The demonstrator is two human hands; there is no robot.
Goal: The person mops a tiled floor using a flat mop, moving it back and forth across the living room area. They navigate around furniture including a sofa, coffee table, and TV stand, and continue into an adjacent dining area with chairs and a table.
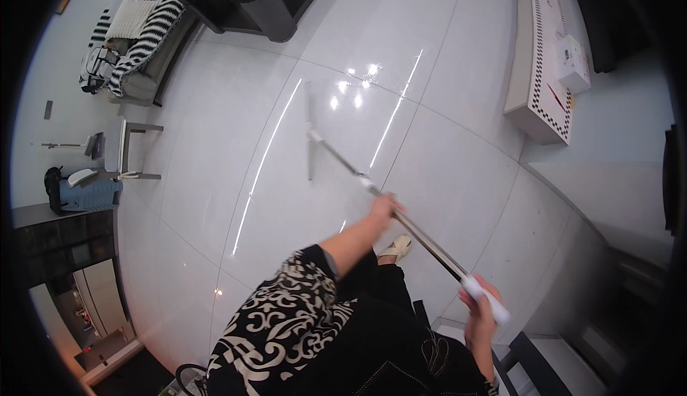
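Observation:
A long-handled floor squeegee (422, 237) runs slantwise across the middle, with a metal pole and a white grip at its near end. Its thin, wide head (310, 156) lies on the glossy floor, slightly blurred. My left hand (384, 208) is wrapped round the pole about halfway along, below a white joint. Closer to my body on the right, my right hand (481, 304) grips the white end of the handle. My foot in a pale shoe (398, 246) shows under the pole.
Large pale tiles make up the floor (465, 188). A dark table (265, 10) stands at the far left, near a sofa (147, 77) with a striped cover. A chair (122, 145) and a blue suitcase (89, 194) are at left. A white cabinet (522, 99) borders the right.

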